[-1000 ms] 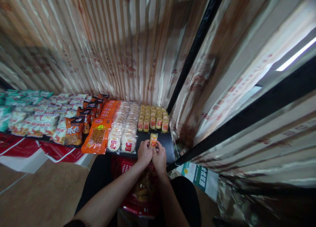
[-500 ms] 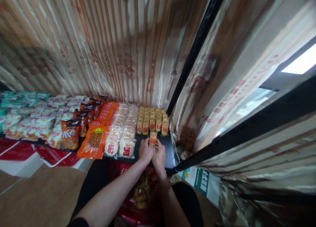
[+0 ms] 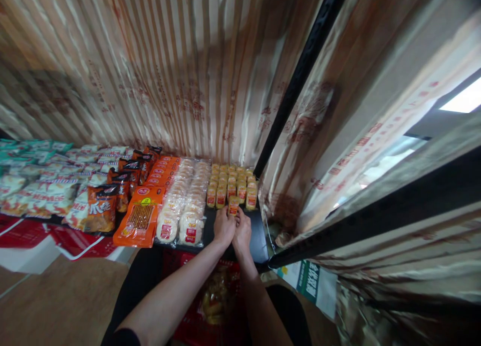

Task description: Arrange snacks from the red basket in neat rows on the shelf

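Note:
Both my hands meet over the black shelf [image 3: 257, 235] and grip one small yellow snack pack [image 3: 233, 206] with a red label. My left hand [image 3: 224, 229] holds its left side, and my right hand [image 3: 242, 228] its right side; the fingers are closed around its lower part. The pack stands upright just in front of rows of matching yellow snack packs [image 3: 221, 195]. To the left of my hands lie two rows of clear-wrapped round white crackers [image 3: 191, 228]. Below my arms, a red bag [image 3: 188, 306] holds more yellow packs, partly hidden.
Orange stick-snack bags [image 3: 140, 218], brown-orange bags [image 3: 101, 208] and white snack bags [image 3: 52, 195] line the shelf leftward. A black post [image 3: 287, 105] rises behind the right corner, and a black bar [image 3: 356, 210] slants at right. Striped sheeting [image 3: 169, 60] hangs behind.
The held yellow pack has moved slightly back toward the rows, with both hands still on it. The view has shifted a little.

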Demonstrator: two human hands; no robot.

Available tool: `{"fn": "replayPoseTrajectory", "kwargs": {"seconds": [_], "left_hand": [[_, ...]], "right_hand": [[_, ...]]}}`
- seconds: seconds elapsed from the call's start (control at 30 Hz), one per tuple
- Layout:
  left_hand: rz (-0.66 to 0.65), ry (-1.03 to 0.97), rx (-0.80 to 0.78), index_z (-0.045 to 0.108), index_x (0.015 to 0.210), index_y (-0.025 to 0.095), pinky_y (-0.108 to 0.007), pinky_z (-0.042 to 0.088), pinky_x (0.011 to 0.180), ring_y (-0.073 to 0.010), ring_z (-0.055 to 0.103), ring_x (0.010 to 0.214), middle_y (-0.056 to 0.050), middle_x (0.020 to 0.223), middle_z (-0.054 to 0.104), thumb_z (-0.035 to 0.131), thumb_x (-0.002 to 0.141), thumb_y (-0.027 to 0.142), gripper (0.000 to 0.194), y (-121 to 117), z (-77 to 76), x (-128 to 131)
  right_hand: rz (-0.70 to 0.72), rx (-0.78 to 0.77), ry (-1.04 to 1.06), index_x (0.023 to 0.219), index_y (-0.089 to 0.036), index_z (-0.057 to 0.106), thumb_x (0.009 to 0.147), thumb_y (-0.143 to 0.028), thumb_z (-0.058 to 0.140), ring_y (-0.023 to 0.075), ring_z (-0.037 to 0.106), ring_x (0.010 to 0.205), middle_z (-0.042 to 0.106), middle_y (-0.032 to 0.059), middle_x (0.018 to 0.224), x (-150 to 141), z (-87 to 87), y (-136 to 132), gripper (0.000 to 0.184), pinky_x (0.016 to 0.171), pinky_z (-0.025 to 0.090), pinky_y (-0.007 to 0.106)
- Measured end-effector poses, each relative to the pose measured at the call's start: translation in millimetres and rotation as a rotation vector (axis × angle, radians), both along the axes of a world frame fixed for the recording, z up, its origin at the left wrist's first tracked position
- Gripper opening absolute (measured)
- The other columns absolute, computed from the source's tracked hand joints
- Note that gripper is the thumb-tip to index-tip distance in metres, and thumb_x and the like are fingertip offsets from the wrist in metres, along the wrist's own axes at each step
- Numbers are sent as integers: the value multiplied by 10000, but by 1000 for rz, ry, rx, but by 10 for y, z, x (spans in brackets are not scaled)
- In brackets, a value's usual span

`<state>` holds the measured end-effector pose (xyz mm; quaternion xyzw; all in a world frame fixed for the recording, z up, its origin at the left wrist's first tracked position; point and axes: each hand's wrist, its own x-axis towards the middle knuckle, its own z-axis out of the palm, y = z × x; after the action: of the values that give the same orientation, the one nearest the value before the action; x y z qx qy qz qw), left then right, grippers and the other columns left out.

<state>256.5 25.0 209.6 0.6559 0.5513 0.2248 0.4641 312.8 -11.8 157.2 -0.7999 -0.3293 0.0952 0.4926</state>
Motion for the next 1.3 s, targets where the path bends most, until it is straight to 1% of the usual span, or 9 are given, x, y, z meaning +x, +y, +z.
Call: {"fn": "replayPoseTrajectory", "kwargs": {"seconds": [0.2, 0.43, 0.53, 0.73, 0.8, 0.9, 1.03, 1.13, 1.3], "left_hand": [[2, -26, 27, 522, 1216, 111, -283, 398, 966, -204, 543, 1124, -151, 1244, 555, 408, 846, 194, 397, 35, -37, 36], [-6, -46, 43, 524, 1213, 140, -281, 380, 1003, -183, 533, 1148, -110, 1256, 575, 402, 830, 162, 403, 32, -16, 39], [-12, -45, 71, 523, 1224, 123, -273, 374, 1017, -178, 523, 1168, -114, 1273, 565, 390, 834, 163, 414, 22, -16, 41], [-36, -9, 138, 555, 1188, 132, -295, 338, 1074, -172, 485, 1218, -107, 1293, 549, 387, 851, 175, 379, 23, -136, 73], [-39, -19, 158, 587, 1135, 149, -293, 353, 1067, -163, 500, 1196, -92, 1291, 548, 391, 848, 164, 348, 13, -160, 78], [-42, -52, 184, 618, 1063, 147, -267, 405, 1018, -151, 538, 1131, -90, 1270, 547, 377, 853, 152, 320, -14, -134, 60], [-46, -39, 173, 613, 1072, 137, -252, 417, 999, -147, 543, 1105, -89, 1226, 563, 372, 858, 151, 323, -33, -97, 23], [-46, -37, 186, 603, 1103, 141, -259, 417, 1001, -147, 538, 1108, -87, 1229, 559, 364, 866, 161, 337, -17, -177, 24], [-55, -62, 247, 599, 1130, 153, -292, 414, 1016, -162, 530, 1130, -88, 1234, 558, 363, 871, 173, 352, 25, -335, 65]], "right_hand": [[17, 76, 101, 1284, -140, 504, 763, -259, 427, 154, 600, 713, 562, 116, 1030, 48, -40, 89, 540, 728, 515, 332], [27, 60, 75, 1299, -158, 495, 769, -254, 410, 151, 576, 753, 550, 90, 988, 64, -8, 124, 545, 755, 498, 312], [31, 61, 97, 1290, -159, 509, 768, -238, 400, 157, 576, 770, 541, 89, 978, 83, -21, 150, 539, 756, 498, 304], [66, 78, 158, 1306, -162, 494, 762, -241, 415, 158, 593, 774, 538, 93, 1006, 110, -62, 170, 555, 765, 504, 300], [68, 88, 154, 1309, -165, 490, 752, -236, 425, 159, 593, 784, 545, 91, 1007, 108, -57, 165, 566, 770, 505, 297], [66, 98, 121, 1302, -148, 499, 738, -218, 429, 166, 592, 807, 557, 96, 999, 101, -47, 159, 573, 773, 508, 295], [74, 115, 83, 1280, -145, 522, 748, -213, 425, 182, 598, 895, 569, 116, 1073, 97, -81, 169, 546, 833, 500, 317], [84, 128, 67, 1258, -158, 544, 766, -225, 414, 189, 587, 983, 562, 122, 1160, 98, -130, 182, 513, 893, 479, 326], [93, 143, 11, 1241, -158, 557, 785, -220, 381, 196, 555, 1064, 576, 119, 1195, 108, -153, 190, 493, 946, 449, 346]]}}
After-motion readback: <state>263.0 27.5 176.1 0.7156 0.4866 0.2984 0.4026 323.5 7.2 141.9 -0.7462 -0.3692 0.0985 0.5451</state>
